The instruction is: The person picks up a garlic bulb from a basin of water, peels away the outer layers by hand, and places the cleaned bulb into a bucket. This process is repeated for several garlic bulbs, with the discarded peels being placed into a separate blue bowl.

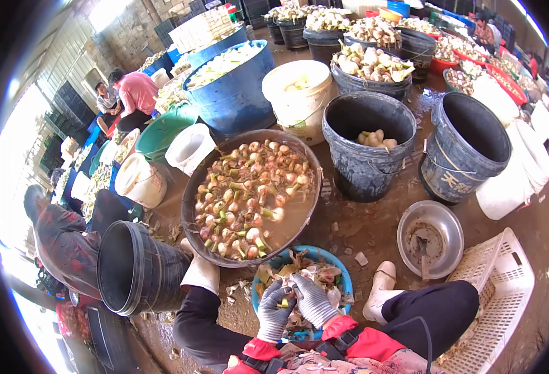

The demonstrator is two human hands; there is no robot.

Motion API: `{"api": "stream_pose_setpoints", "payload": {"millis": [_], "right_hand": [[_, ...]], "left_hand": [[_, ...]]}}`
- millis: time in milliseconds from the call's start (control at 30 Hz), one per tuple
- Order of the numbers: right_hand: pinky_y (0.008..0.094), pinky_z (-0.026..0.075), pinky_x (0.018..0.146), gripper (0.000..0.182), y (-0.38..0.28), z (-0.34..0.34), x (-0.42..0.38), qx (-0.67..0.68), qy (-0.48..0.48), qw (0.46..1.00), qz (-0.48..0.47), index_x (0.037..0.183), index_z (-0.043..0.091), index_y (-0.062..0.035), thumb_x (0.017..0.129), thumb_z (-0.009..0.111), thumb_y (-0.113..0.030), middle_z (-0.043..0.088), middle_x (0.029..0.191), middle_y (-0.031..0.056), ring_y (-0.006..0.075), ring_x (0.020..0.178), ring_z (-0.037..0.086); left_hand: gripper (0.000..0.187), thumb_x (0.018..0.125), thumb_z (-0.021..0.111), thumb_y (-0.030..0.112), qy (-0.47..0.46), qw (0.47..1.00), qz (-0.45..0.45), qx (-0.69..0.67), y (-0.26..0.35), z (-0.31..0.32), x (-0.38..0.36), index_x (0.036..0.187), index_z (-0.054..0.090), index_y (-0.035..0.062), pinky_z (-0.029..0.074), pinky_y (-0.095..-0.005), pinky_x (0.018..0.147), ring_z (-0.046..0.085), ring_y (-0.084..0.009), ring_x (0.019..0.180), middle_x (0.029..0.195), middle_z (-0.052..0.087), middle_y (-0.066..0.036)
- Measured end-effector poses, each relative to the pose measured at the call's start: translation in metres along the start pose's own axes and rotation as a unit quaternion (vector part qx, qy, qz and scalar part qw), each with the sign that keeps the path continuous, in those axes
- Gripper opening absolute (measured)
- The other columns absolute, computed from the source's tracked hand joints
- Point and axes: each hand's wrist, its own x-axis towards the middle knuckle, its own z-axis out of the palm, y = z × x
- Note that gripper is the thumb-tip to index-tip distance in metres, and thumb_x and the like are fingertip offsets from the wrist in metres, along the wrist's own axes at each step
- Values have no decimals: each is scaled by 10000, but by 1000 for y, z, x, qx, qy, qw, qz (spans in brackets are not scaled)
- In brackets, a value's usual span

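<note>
My left hand (pixel 274 310), in a grey glove, is closed around a garlic bulb (pixel 284 303); only its short yellow-green stem shows between the fingers. Beside it, my gloved right hand (pixel 314 302) has its fingers bent together against the left fingertips, and what they pinch is hidden. Both hands are over a blue basin (pixel 347 282) heaped with papery peelings (pixel 324 275). Just beyond stands a wide dark tub (pixel 315 163) of muddy water, where many garlic bulbs (pixel 254 235) with cut green stems float.
Two black buckets (pixel 369 168) (pixel 467 159) stand ahead right, one with a few bulbs inside. A metal bowl (pixel 431 239) and white crate (pixel 505 293) lie at my right. A tipped black bucket (pixel 143 268) and a seated person (pixel 69 249) are on the left.
</note>
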Motion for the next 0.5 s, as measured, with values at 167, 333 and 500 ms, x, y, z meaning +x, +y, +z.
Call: {"api": "stream_pose_setpoints", "payload": {"millis": [167, 333, 500], "right_hand": [[331, 483, 854, 277, -9, -18, 3, 189, 0, 979, 78, 1182, 562, -24, 909, 541, -64, 634, 1031, 149, 259, 937, 621], [266, 548, 767, 245, 33, -17, 8, 479, -2, 851, 217, 1157, 570, -17, 916, 528, -32, 624, 986, 67, 145, 868, 614], [308, 486, 898, 260, 34, -18, 0, 116, -42, 991, 58, 1129, 610, -33, 873, 569, -24, 642, 1095, 123, 254, 1005, 621]], "left_hand": [[317, 741, 738, -21, -26, 917, -199, -344, 13, -16, 0, 1037, 638, 32, 475, -384, 967, 582, -278, 1091, 1186, 587, -159], [413, 929, 539, 344, -24, 699, -277, -658, 18, -25, 3, 1211, 516, 43, 544, -476, 860, 583, -354, 1084, 1181, 589, -143], [484, 944, 425, 501, -16, 652, -351, -672, 10, -30, 7, 1200, 543, 107, 586, -402, 618, 622, -317, 879, 1122, 628, -109]]}}
